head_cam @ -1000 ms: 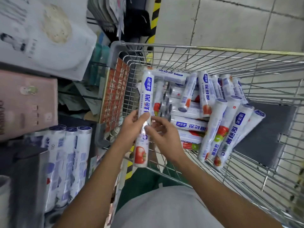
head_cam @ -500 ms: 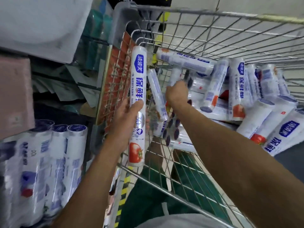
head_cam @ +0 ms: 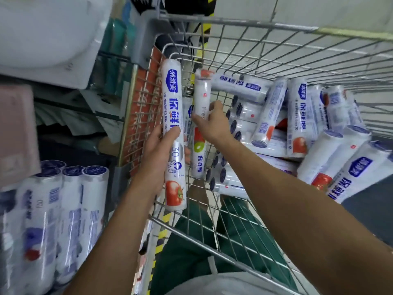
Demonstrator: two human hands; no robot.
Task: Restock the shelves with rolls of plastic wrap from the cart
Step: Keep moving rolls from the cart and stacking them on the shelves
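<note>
My left hand grips a white plastic wrap roll with blue lettering and a tomato picture, held upright over the left side of the wire cart. My right hand holds a second, thinner roll with a green kiwi picture, lifted just right of the first roll. Several more rolls lie piled in the cart's basket. Upright rolls stand packed on the shelf at lower left.
Shelving with white and pink packages fills the left side, close against the cart. A red sign hangs on the cart's left wall. Grey tiled floor and yellow-black hazard tape lie beyond. My green trousers show below.
My right hand let go of the first roll, reached into the cart and lifted a second, thinner roll. My left hand kept the first roll upright; the view moved closer to the cart.
</note>
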